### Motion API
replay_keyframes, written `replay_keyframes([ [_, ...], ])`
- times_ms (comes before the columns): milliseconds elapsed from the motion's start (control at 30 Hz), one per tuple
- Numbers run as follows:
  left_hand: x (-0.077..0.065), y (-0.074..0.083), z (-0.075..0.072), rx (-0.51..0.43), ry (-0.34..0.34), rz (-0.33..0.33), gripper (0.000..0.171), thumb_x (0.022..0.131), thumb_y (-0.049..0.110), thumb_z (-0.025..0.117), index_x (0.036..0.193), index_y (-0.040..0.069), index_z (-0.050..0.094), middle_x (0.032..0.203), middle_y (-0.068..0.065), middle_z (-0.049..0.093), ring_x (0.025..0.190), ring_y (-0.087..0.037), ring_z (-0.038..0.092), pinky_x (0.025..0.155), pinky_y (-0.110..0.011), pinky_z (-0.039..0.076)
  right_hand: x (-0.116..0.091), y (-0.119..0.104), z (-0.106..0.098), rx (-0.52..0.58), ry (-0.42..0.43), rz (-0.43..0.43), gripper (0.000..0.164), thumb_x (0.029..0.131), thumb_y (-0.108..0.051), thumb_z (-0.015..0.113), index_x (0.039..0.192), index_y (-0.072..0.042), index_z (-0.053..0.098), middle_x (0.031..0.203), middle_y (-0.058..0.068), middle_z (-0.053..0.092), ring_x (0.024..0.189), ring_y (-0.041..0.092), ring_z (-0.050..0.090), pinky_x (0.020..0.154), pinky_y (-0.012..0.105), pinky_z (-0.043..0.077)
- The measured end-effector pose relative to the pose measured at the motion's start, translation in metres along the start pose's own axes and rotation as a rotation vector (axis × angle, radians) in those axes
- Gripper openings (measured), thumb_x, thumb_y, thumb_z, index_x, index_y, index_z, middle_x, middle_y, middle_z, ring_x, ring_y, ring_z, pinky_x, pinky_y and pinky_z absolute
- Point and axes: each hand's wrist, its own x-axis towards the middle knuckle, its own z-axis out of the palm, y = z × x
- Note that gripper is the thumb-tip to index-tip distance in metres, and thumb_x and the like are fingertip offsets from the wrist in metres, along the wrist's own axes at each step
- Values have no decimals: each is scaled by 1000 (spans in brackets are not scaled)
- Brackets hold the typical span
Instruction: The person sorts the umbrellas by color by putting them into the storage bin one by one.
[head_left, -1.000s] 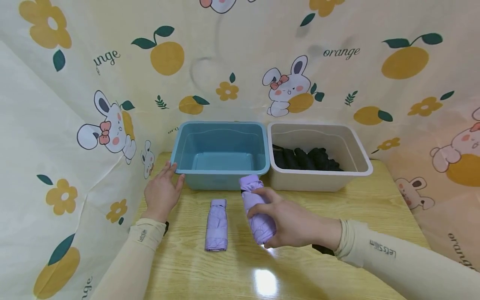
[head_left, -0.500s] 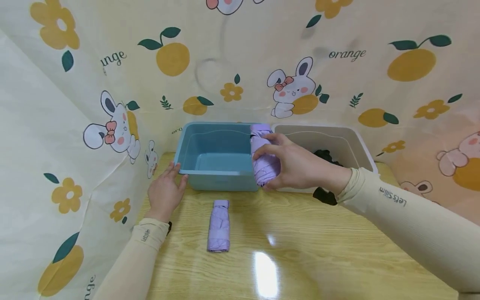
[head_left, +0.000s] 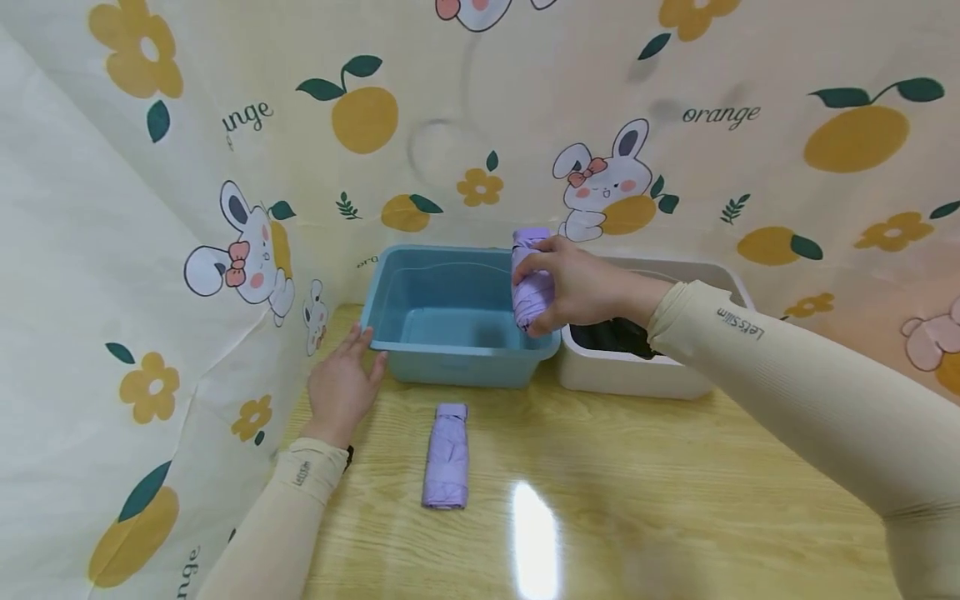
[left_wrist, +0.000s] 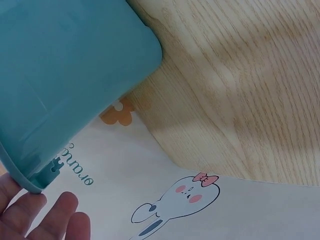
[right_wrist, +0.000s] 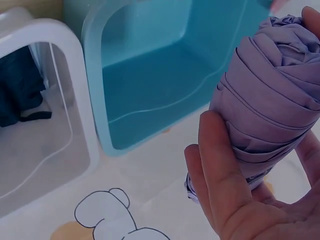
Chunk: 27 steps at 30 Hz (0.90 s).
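Note:
In the head view my right hand (head_left: 573, 282) holds a lilac folded umbrella (head_left: 532, 287) over the right end of the blue bin (head_left: 457, 345). Thumb and fingers wrap the umbrella's rolled fabric (right_wrist: 270, 95) in the right wrist view, and its far end is partly hidden by the hand. My left hand (head_left: 347, 387) has its extended fingers against the blue bin's front left corner; the left wrist view has fingertips (left_wrist: 30, 207) right at the rim. A second lilac folded umbrella (head_left: 446, 458) lies on the wooden table in front of the blue bin.
Right of the blue bin stands a beige bin (head_left: 637, 375) with black fabric items (head_left: 613, 336) inside, partly covered by my right arm. A patterned cloth (head_left: 420, 83) hangs behind the bins and along the left side of the table (head_left: 615, 500).
My right hand has lifted the umbrella from above the table and carried it up and away, over the blue bin. The left hand has stayed at the bin's corner.

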Motion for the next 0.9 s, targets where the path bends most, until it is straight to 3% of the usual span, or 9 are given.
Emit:
replay_keyframes([
  [267, 0, -2, 1, -1, 11, 8, 52, 96, 39, 64, 139, 9, 60, 144, -12, 51, 106, -40, 66, 58, -46, 52, 39, 15, 15, -45, -46, -20, 63, 68, -32, 91, 123, -17, 64, 141, 23, 35, 120, 38, 40, 83, 45, 52],
  [467, 2, -3, 3, 2, 10, 8, 52, 97, 40, 63, 139, 10, 59, 145, -10, 51, 109, -38, 65, 61, -45, 53, 71, 26, 29, -31, -110, 41, 64, 68, -31, 91, 123, -15, 64, 139, 23, 37, 119, 38, 41, 87, 46, 50],
  [900, 2, -6, 5, -3, 36, 24, 52, 96, 37, 66, 139, 10, 59, 144, -11, 51, 103, -40, 67, 59, -45, 52, 108, 41, 57, -25, -245, 122, 61, 71, -27, 90, 125, -14, 65, 137, 23, 40, 118, 36, 40, 91, 46, 47],
])
